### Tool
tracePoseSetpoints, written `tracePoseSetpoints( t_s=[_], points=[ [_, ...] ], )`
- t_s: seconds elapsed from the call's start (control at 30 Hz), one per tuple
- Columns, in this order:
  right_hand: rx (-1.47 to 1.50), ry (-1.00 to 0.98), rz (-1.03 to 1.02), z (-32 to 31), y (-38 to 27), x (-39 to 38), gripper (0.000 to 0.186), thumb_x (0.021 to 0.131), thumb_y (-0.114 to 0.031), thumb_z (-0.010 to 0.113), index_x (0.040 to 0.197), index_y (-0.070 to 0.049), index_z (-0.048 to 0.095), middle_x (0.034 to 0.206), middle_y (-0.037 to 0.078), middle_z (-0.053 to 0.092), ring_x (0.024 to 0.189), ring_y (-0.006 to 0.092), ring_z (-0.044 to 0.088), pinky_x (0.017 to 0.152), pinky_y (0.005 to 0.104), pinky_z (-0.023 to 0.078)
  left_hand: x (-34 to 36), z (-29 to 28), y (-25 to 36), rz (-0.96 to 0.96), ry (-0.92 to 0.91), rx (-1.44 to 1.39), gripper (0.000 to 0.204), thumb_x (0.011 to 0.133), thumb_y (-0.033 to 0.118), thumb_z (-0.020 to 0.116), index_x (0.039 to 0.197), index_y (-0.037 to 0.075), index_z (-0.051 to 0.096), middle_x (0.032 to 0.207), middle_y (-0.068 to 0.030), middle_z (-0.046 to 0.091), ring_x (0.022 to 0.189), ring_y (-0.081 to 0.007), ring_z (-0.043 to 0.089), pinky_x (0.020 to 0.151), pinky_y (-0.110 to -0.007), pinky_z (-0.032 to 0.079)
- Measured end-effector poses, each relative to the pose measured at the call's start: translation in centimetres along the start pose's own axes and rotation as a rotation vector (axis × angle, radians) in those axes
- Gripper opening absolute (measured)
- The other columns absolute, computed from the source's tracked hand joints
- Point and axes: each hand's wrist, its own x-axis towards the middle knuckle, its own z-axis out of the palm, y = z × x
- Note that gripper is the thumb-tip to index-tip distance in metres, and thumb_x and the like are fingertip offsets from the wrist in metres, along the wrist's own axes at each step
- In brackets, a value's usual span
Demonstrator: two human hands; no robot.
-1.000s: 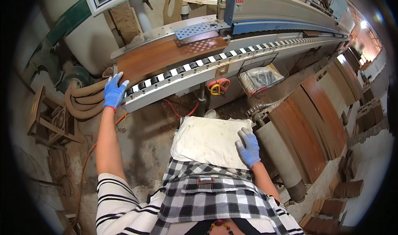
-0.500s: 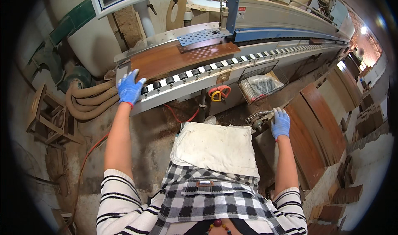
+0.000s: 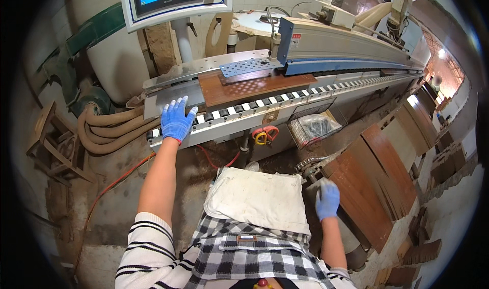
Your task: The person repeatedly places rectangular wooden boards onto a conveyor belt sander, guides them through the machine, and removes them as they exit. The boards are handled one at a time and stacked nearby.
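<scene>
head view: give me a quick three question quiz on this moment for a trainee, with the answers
1. Which hand is spread at the left end of the black-and-white track?

2. True or false: the perforated plate above the brown panel is blue.

3. The basket below the track is made of: a) wood; b) wire; c) cloth.

Key: 1. the left hand; 2. true; 3. b.
</scene>
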Motion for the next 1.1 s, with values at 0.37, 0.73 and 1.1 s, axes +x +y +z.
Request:
tracePoseSetpoints(
  t_s=[0.37, 0.73, 1.1],
  points=[
    [1.843, 0.880, 1.523, 2.1, 14.7, -16.5, 0.062, 0.079, -0.055, 0.073, 0.110, -0.002, 0.060, 0.100, 0.009, 0.061, 0.089, 0.0191, 0.057, 0.066, 0.0311, 0.055, 0.1, 0.8, -0.1, 0.039, 0.061, 0.014, 0.055, 0.095, 0.049, 0.047, 0.135, 0.012, 0.053, 0.142, -0.0135, 0.050, 0.133, -0.0295, 0.044, 0.114, -0.043, 0.026],
    [1.904, 0.880, 1.281, 0.4, 11.6, -20.4, 0.040, 0.085, -0.041, 0.070, 0.100, -0.005, 0.065, 0.091, 0.007, 0.069, 0.074, 0.0235, 0.063, 0.067, 0.0347, 0.054, -0.3, 0.9, -0.2, 0.041, 0.056, -0.018, 0.055, 0.095, 0.048, 0.047, 0.136, 0.012, 0.052, 0.141, -0.0133, 0.050, 0.134, -0.0288, 0.042, 0.115, -0.043, 0.024],
    [2.017, 0.457, 0.995, -4.3, 2.1, -8.5, 0.023, 0.089, -0.031, 0.067, 0.101, -0.013, 0.063, 0.085, 0.000, 0.065, 0.062, 0.0135, 0.052, 0.061, 0.0309, 0.042, -4.2, -1.8, 0.3, 0.255, 0.118, -0.339, 0.059, 0.091, 0.041, 0.058, 0.140, 0.011, 0.047, 0.142, -0.0154, 0.048, 0.134, -0.0327, 0.041, 0.114, -0.044, 0.028]
  ],
)
